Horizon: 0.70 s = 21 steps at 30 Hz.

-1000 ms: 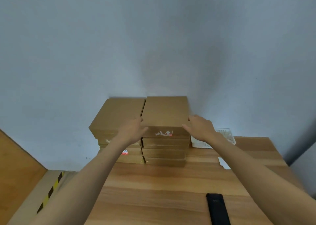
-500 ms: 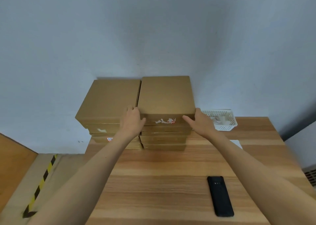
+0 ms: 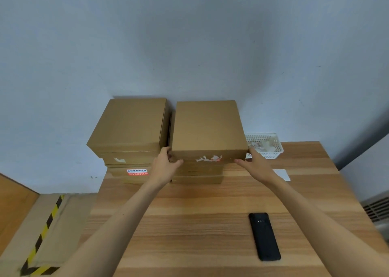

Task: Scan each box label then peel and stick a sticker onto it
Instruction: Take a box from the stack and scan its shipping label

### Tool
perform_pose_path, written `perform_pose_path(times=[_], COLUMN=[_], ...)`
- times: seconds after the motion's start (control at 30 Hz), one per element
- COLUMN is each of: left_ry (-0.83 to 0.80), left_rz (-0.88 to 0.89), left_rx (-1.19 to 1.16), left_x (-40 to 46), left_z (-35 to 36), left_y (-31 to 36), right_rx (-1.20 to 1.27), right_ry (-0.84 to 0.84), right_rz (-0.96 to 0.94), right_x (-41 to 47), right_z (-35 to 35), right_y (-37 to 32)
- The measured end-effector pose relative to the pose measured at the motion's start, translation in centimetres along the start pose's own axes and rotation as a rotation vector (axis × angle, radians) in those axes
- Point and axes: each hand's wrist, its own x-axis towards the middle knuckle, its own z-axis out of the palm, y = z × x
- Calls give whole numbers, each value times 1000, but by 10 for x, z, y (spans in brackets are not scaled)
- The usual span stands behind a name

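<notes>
Two stacks of brown cardboard boxes stand against the wall at the far edge of the wooden table (image 3: 189,224). The top box (image 3: 208,127) of the right stack has torn white label remains on its front face and sits pulled slightly toward me. My left hand (image 3: 166,163) grips its left front corner and my right hand (image 3: 252,163) grips its right front corner. The left stack (image 3: 130,127) holds a box with a red and white label (image 3: 137,172) lower down. A black handheld scanner (image 3: 264,235) lies on the table to the right, untouched.
A white plastic basket (image 3: 271,148) with pale scraps sits right of the stacks. A white sheet (image 3: 282,174) lies flat behind my right forearm. Yellow-black tape (image 3: 42,234) marks the floor on the left. A vent (image 3: 376,208) shows at the right edge.
The top right box has been drawn forward and a little up off its stack between both hands. The camera has tilted down, showing more of the table.
</notes>
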Motion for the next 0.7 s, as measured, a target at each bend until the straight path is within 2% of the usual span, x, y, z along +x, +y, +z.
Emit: perform_pose_path(times=[0.1, 0.3, 0.4, 0.57, 0.7], left_ry=[-24, 136, 171, 98, 33], left_rz=[40, 251, 266, 259, 301], left_rx=[-76, -161, -221, -330, -210], left_x=[2, 5, 12, 23, 20], left_z=[2, -28, -45, -65, -74], left_y=[9, 53, 80, 101, 100], right_rx=[27, 108, 197, 288, 282], right_ry=[34, 183, 190, 178, 188], right_rz=[-23, -181, -239, -265, -294], right_x=[1, 6, 12, 13, 13], right_z=[-3, -34, -51, -65, -69], right_y=[-7, -51, -77, -98, -99])
